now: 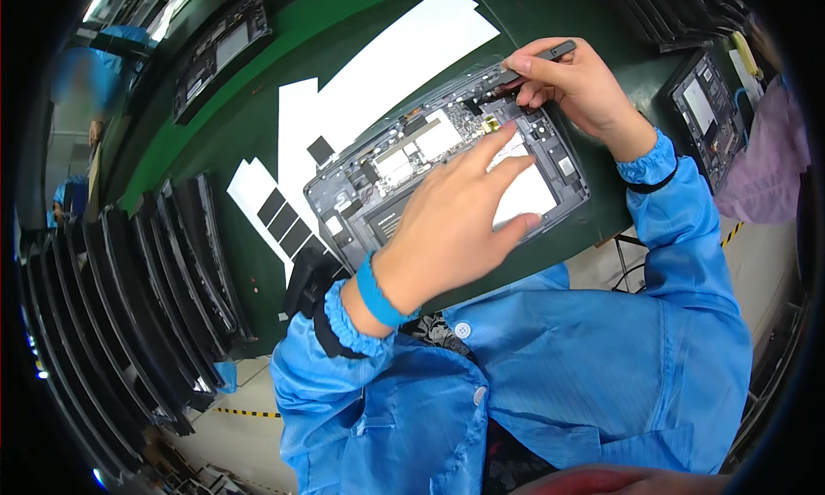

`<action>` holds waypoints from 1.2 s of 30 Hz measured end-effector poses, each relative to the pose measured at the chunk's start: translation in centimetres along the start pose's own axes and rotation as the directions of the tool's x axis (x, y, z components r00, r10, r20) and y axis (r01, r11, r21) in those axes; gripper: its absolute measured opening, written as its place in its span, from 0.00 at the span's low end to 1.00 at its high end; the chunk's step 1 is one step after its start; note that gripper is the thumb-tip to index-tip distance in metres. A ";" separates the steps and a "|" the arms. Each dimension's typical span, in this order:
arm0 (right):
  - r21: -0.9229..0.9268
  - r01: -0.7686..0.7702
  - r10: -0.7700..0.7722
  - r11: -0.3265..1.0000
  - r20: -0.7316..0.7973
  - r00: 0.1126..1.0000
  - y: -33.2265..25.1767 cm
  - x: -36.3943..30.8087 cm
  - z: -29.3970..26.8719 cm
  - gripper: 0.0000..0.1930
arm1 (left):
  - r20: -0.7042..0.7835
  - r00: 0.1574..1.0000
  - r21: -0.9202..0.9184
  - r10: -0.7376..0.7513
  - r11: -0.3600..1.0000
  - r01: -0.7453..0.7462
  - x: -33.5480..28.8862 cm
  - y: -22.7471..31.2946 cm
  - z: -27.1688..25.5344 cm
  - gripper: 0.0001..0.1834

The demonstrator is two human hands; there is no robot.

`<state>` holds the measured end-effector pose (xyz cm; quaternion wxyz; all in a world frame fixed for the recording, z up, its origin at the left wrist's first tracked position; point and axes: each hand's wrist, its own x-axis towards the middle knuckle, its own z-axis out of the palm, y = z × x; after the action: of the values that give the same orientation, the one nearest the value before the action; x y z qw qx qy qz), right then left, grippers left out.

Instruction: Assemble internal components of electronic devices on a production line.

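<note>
An opened laptop base (554, 147) lies tilted on the green table in front of me, its circuit board, battery and white panels exposed. My left hand (460, 198) rests over its middle with the fingers spread, fingertips by the circuit board, and covers part of the battery. Near the far right corner of the base, my right hand (571, 82) pinches a slim dark hand tool (560, 51). The tool's working tip is hard to make out among the fingers. A blue band circles my left wrist.
White sheets (404, 57) lie behind the base, and a strip with black pads (288, 224) is at its left. Upright laptop parts (129, 289) crowd the left side. Other laptop bases sit far left (223, 52) and right (709, 108), beside a pink sleeve (765, 160).
</note>
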<state>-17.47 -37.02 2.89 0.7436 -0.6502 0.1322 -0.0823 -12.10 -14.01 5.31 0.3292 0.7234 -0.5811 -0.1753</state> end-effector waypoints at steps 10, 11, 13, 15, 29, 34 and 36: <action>-0.022 -0.034 0.035 0.999 0.007 0.999 0.1 -0.1 0.1 0.11 | 0.049 0.999 0.045 -0.019 0.999 0.016 -0.1 0.0 -0.1 0.23; -0.016 -0.027 0.027 1.000 -0.019 0.999 0.1 -0.2 0.3 0.11 | 0.047 0.999 0.042 -0.016 0.999 0.014 -0.2 0.0 -0.1 0.23; -0.016 -0.020 0.019 1.000 -0.047 0.999 0.1 -0.1 0.5 0.11 | 0.046 0.999 0.040 -0.015 0.999 0.013 -0.3 -0.1 -0.1 0.22; -0.017 -0.038 0.037 0.999 -0.033 0.999 0.0 0.1 0.5 0.11 | 0.043 0.999 0.043 -0.013 0.999 0.011 -0.3 -0.2 -0.1 0.21; 0.027 0.120 -0.115 0.992 -0.145 0.983 0.3 -0.5 1.3 0.15 | -0.122 0.992 0.407 0.028 0.913 0.024 0.0 -0.6 1.0 0.35; -0.344 0.343 -0.446 0.874 -0.288 0.847 0.2 -0.3 1.7 0.21 | -0.092 0.995 0.376 0.042 0.927 -0.004 -1.9 -0.7 -1.5 0.32; -0.429 0.154 -0.285 0.890 -0.258 0.923 -1.1 -1.8 1.2 0.19 | -0.087 0.995 0.216 0.049 0.976 -0.029 -3.6 -0.5 -4.3 0.30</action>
<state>-18.79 -35.50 4.25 0.5496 -0.7778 0.1876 -0.2404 -9.97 -9.33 7.62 0.2790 0.7504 -0.5950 -0.0717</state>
